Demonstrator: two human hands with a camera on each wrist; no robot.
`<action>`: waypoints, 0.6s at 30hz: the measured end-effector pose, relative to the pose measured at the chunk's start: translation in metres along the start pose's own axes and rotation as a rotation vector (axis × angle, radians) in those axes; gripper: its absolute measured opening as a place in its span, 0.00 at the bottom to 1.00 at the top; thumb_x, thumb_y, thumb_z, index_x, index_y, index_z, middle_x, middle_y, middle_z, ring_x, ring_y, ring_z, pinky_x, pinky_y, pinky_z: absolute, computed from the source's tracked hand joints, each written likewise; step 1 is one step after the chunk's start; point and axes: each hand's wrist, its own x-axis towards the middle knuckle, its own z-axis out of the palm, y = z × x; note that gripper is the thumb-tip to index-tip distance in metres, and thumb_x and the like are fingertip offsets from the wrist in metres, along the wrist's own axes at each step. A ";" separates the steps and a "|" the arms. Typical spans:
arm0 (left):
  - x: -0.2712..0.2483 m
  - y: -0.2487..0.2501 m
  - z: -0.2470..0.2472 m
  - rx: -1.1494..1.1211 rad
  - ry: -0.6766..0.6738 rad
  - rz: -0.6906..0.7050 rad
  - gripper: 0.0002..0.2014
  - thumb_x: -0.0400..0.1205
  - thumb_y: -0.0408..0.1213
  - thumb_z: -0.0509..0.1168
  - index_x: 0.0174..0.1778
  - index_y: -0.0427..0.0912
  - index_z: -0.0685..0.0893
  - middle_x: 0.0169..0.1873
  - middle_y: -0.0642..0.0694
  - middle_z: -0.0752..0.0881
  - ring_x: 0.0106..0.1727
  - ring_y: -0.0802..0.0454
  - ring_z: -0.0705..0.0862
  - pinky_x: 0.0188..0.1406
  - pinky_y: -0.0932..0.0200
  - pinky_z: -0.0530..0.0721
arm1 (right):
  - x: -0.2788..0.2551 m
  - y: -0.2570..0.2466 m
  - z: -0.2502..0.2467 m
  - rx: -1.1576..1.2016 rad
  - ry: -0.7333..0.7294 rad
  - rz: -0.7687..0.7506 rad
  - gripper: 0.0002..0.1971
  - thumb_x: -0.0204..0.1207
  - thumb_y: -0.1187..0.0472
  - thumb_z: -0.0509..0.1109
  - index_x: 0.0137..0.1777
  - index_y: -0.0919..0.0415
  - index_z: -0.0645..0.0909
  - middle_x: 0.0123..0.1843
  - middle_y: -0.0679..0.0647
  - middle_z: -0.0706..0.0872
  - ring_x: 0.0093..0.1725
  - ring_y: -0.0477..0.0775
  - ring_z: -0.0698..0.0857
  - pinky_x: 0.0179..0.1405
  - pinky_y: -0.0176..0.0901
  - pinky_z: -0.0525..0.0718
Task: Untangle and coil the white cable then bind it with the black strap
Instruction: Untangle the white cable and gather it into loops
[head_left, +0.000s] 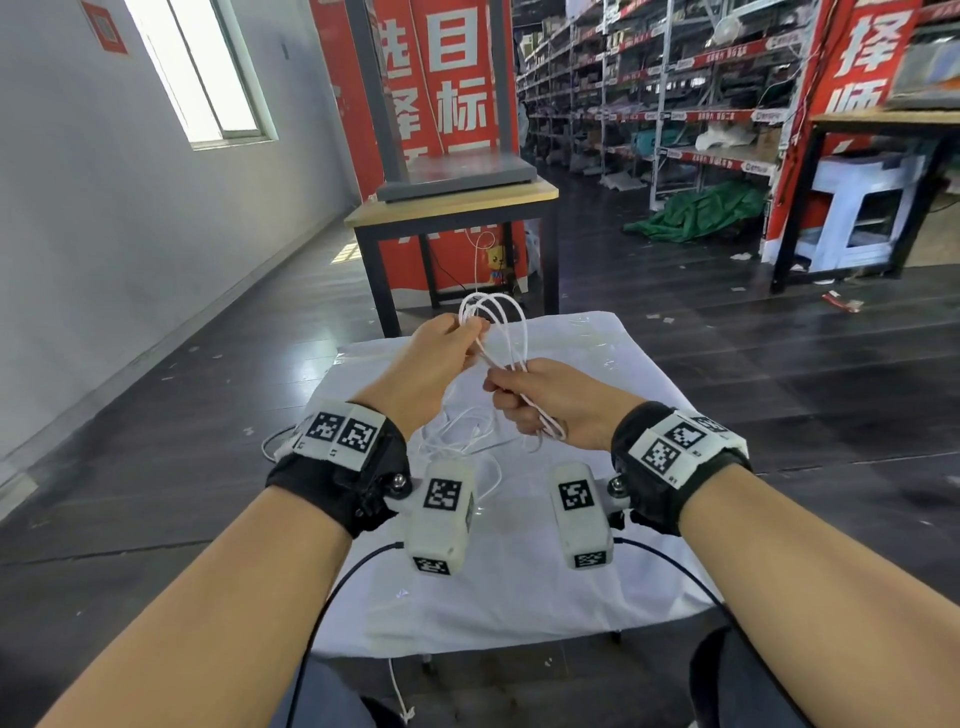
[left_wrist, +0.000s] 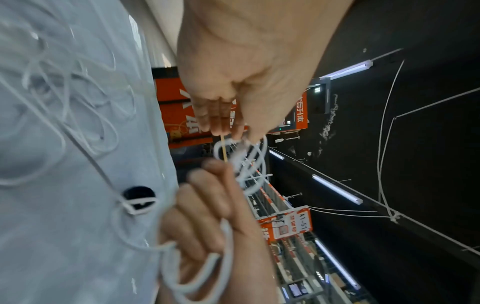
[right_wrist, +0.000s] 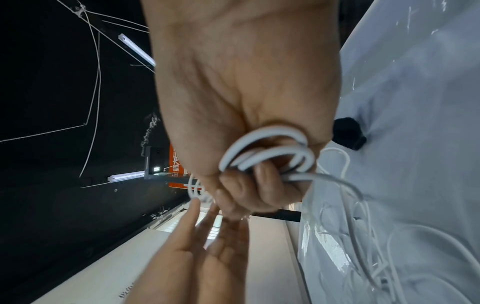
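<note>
Both hands are up over the desk (head_left: 613, 519), working the same bundle of cable (head_left: 501, 332). The right hand (head_left: 550, 397) is closed into a fist around several loops, which curl out past its palm in the right wrist view. The left hand (head_left: 436, 358) pinches the far side of those loops between thumb and fingertips (left_wrist: 221, 123), with the other fingers nearly straight. The loops arch between the two hands, above the cloth. The rest of the cable lies loose and crossed over itself on the desk below the hands, and one run drops over the near edge. The strap (left_wrist: 139, 194) sits on the cloth, with a strand of cable lying across it.

The main risk appears to be the slack. If the left hand pulls more length while the strands on the desk are still crossed, a crossing could tighten into a knot, or the pile could drag as one. The strand over the strap might sweep it away or off the desk. The left pinch is light, so a tug could let the loops spring open and spoil the coil. The loops already look uneven in size, so the finished coil may be ragged. Binding will also need one hand freed, and the fist alone must then keep every loop.
</note>
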 end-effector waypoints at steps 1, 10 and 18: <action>0.001 -0.004 -0.002 0.085 0.014 0.032 0.09 0.87 0.42 0.58 0.52 0.41 0.80 0.48 0.45 0.82 0.50 0.53 0.80 0.59 0.56 0.82 | 0.000 -0.001 0.000 0.038 0.025 -0.024 0.13 0.87 0.58 0.56 0.42 0.60 0.74 0.24 0.47 0.72 0.19 0.42 0.64 0.20 0.31 0.62; -0.032 -0.035 -0.006 0.335 -0.658 -0.050 0.17 0.88 0.44 0.55 0.67 0.42 0.81 0.51 0.45 0.87 0.52 0.56 0.86 0.63 0.61 0.80 | 0.007 -0.029 -0.015 0.213 0.598 -0.280 0.13 0.86 0.61 0.52 0.38 0.58 0.65 0.29 0.52 0.72 0.16 0.42 0.66 0.14 0.31 0.65; -0.025 -0.035 -0.040 0.429 -0.583 -0.050 0.12 0.86 0.34 0.60 0.60 0.47 0.86 0.30 0.48 0.83 0.28 0.58 0.77 0.31 0.68 0.79 | 0.012 -0.004 -0.055 -0.339 0.885 -0.212 0.13 0.86 0.57 0.53 0.52 0.68 0.71 0.47 0.64 0.80 0.43 0.64 0.81 0.41 0.53 0.84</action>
